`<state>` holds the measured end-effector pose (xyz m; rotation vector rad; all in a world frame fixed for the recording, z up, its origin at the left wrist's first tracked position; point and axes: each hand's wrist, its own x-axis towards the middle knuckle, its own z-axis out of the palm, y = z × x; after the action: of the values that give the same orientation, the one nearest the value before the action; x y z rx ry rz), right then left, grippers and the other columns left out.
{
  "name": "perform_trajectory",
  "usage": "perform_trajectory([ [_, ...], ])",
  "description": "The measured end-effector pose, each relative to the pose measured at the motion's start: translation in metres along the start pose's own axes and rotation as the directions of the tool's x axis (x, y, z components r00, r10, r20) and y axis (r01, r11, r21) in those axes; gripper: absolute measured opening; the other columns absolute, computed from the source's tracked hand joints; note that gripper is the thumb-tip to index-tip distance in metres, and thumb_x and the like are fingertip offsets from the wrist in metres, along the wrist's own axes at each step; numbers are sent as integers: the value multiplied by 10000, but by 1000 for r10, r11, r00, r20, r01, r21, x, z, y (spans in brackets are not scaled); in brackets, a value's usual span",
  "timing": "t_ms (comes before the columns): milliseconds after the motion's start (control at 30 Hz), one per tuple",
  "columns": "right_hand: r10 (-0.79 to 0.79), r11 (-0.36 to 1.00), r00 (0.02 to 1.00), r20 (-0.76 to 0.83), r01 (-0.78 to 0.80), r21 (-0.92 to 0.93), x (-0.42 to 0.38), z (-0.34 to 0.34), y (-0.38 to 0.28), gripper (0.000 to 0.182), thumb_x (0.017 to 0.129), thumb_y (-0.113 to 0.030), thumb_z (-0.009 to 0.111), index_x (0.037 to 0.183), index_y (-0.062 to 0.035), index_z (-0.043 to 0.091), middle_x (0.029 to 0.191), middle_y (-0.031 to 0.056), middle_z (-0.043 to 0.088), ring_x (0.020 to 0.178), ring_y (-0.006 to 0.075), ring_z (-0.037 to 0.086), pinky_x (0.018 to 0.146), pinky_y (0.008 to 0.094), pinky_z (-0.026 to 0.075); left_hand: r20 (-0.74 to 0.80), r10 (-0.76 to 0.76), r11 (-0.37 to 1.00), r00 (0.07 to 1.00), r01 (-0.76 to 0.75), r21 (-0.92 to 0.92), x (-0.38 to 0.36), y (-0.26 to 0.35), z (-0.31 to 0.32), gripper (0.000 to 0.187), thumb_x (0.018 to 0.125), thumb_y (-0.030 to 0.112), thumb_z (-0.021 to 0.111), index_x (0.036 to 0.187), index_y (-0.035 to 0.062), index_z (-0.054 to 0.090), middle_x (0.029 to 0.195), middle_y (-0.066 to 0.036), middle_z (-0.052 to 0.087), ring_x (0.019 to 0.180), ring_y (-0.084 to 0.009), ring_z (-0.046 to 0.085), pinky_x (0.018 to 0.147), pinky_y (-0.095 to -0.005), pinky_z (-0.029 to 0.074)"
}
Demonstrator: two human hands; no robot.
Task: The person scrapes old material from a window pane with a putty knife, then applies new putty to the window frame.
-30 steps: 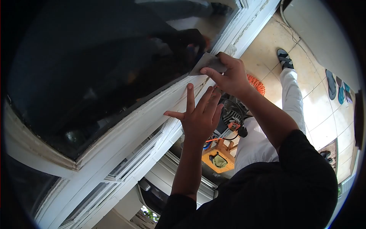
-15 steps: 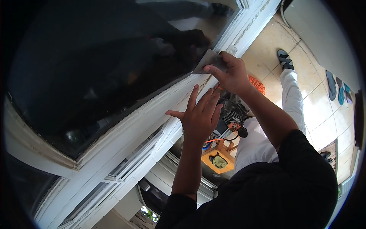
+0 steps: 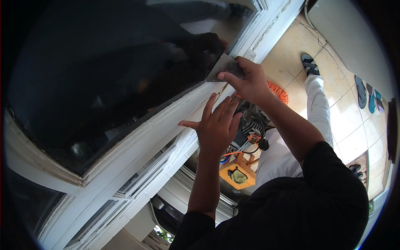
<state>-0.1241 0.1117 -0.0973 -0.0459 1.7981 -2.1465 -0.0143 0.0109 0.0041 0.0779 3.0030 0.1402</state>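
Note:
My right hand [image 3: 248,82] grips a flat grey metal scraper blade [image 3: 223,66], thumb on its near face. The blade's edge lies at the corner where the dark window glass [image 3: 116,75] meets the white wooden frame [image 3: 141,146]. My left hand [image 3: 216,130] is open with fingers spread, over the lower rail of the frame and just below the blade. The hand's reflection shows in the glass. Old, uneven edging runs along the frame beside the pane.
Below the hands are a machine with a black ribbed body [image 3: 253,127], a coiled orange hose [image 3: 278,92] and a wooden stool [image 3: 237,175] with a green cloth [image 3: 238,176]. My sandalled foot [image 3: 310,64] is on the tiled floor [image 3: 346,118]. Several slippers [image 3: 361,92] lie at right.
My right hand and the scraper blade have shifted slightly left along the frame's edge. My left hand stays spread in nearly the same place.

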Motion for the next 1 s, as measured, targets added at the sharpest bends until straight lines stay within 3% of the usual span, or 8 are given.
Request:
perform_trajectory([
  [67, -38, 999, 999, 7, 38, -38, 1, 0, -3, 445, 769, -390, 837, 874, -3, 645, 674, 102, 664, 604, 129, 626, 588, 298, 499, 37, 20, 998, 999, -22, 63, -6, -9, 8, 292, 930, 393, 625, 1141, 211, 712, 1169, 33, 702, 1333, -247, 488, 968, -727, -266],
  [167, -18, 1000, 1000, 2, 18, 4, 1, 2, 1, 451, 768, -394, 836, 863, 2, 644, 674, 111, 661, 603, 147, 631, 588, 307, 498, 10, -4, 988, 1000, 2, 157, -7, 0, 1, 293, 929, 397, 625, 1140, 214, 712, 1172, 39, 700, 1337, -237, 483, 964, -737, -259],
  [667, 9, 999, 1000, 23, -8, -46, 1, 3, 1, 453, 768, -406, 832, 857, -1, 649, 691, 117, 668, 616, 181, 651, 602, 321, 504, 34, -13, 981, 999, 6, 192, -14, -3, 2, 305, 945, 427, 591, 1150, 234, 708, 1161, 48, 701, 1349, -204, 468, 966, -727, -281],
  [1000, -24, 1000, 1000, 14, 24, 19, 2, 6, -3, 455, 763, -401, 834, 858, 5, 654, 705, 137, 675, 638, 198, 670, 608, 323, 506, -1, 14, 981, 1000, -14, 195, -18, 0, 0, 286, 942, 415, 596, 1145, 244, 704, 1145, 55, 703, 1352, -205, 466, 993, -737, -249],
])
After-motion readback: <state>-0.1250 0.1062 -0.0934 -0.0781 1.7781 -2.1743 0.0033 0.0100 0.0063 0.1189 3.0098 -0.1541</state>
